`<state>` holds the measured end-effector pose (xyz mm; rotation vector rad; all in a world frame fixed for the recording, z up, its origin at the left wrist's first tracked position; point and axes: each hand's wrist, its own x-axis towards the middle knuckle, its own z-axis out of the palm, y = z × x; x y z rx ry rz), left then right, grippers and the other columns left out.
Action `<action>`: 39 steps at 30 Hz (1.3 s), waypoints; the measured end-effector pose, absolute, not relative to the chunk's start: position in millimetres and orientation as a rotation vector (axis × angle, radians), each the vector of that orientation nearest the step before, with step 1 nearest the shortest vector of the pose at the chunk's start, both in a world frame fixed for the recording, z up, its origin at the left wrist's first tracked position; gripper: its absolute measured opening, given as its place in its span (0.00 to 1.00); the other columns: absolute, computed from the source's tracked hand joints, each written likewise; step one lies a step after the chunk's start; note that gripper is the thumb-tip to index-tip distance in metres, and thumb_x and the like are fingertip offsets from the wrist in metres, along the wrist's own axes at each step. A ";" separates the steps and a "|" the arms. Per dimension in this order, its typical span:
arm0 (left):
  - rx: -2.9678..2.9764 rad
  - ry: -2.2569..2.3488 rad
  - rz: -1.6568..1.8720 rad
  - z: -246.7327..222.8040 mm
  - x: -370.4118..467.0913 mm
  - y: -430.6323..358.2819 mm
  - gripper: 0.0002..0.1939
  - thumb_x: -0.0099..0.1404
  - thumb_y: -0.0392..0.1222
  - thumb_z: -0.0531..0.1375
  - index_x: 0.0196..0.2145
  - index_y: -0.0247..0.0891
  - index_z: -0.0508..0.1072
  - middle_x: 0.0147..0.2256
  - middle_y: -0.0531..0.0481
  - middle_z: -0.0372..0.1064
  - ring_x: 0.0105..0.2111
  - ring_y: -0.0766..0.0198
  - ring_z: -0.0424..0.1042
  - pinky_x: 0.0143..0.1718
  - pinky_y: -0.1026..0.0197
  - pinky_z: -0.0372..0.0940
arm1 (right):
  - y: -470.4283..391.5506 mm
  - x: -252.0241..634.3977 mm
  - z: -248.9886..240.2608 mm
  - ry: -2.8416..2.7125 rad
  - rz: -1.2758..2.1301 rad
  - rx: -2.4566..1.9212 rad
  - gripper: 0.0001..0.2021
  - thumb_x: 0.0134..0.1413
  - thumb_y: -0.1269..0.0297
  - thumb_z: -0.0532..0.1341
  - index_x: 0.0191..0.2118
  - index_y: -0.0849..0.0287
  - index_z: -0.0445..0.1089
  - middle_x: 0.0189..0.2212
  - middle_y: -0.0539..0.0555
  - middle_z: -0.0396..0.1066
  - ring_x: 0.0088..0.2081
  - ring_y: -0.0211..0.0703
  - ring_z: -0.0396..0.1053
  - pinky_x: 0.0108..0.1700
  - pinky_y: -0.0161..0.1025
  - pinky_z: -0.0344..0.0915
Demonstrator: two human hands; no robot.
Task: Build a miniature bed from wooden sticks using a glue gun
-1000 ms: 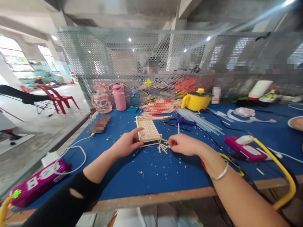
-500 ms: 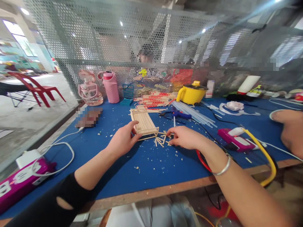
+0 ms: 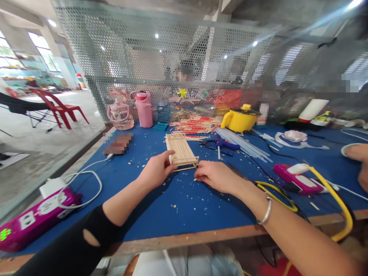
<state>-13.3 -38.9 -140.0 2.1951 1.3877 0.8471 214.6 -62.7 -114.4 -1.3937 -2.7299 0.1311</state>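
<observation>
My left hand [image 3: 157, 168] grips the near left corner of a small bed-shaped frame [image 3: 182, 151] made of thin wooden sticks. Its thumb and forefinger are closed there, and the frame rests on the blue table. Just right of the frame's near right corner, my right hand [image 3: 214, 174] is low over the tabletop with curled fingers. A short pale wooden stick [image 3: 196, 179] shows at its fingertips; the rest of its grip is hidden. Behind the frame lies a heap of red-marked wooden sticks [image 3: 195, 124]. A blue glue gun [image 3: 227, 144] lies to the right.
Clear glue sticks [image 3: 244, 145] lie beside a yellow electric pot [image 3: 240, 118]. Two pink bottles [image 3: 143, 109] stand before a perforated metal screen. Purple power strips [image 3: 297, 179] sit at both sides, with cables. Another person's hand [image 3: 358, 153] is at far right. Wood scraps dot the blue table [image 3: 172, 218].
My right hand has shifted left, closer to the frame's corner. The short sticks lying loose there are no longer visible. The whole view has swung slightly left.
</observation>
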 end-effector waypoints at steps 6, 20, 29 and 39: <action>2.329 1.515 0.849 -140.5 -17.0 -37.2 0.23 0.60 0.44 0.57 0.52 0.37 0.66 0.32 0.49 0.70 0.29 0.62 0.68 0.33 0.59 0.62 | -70.1 217.6 -123.3 -2.451 0.247 -1.446 0.10 0.62 0.63 0.51 0.38 0.57 0.69 0.31 0.51 0.73 0.31 0.38 0.68 0.33 0.34 0.58; 2.226 1.103 0.775 -132.4 24.1 -83.8 0.13 0.67 0.45 0.50 0.31 0.37 0.71 0.25 0.53 0.68 0.24 0.68 0.62 0.27 0.65 0.55 | -89.5 211.6 -124.9 -2.293 0.356 -1.106 0.06 0.58 0.68 0.58 0.36 0.57 0.73 0.31 0.49 0.75 0.33 0.35 0.71 0.36 0.31 0.61; 2.009 1.064 0.654 -140.4 20.3 -74.8 0.17 0.65 0.49 0.51 0.27 0.36 0.71 0.21 0.56 0.62 0.22 0.69 0.56 0.24 0.66 0.52 | -118.5 242.7 -119.2 -2.186 0.216 -1.493 0.25 0.58 0.60 0.55 0.60 0.57 0.55 0.54 0.60 0.66 0.49 0.47 0.69 0.49 0.44 0.66; 1.759 1.221 0.689 -142.0 22.6 -72.6 0.19 0.62 0.53 0.52 0.27 0.36 0.73 0.21 0.54 0.66 0.19 0.70 0.58 0.21 0.66 0.52 | -133.8 349.7 -118.4 -2.175 0.387 -2.204 0.30 0.53 0.51 0.55 0.59 0.62 0.60 0.57 0.62 0.64 0.56 0.55 0.63 0.56 0.47 0.60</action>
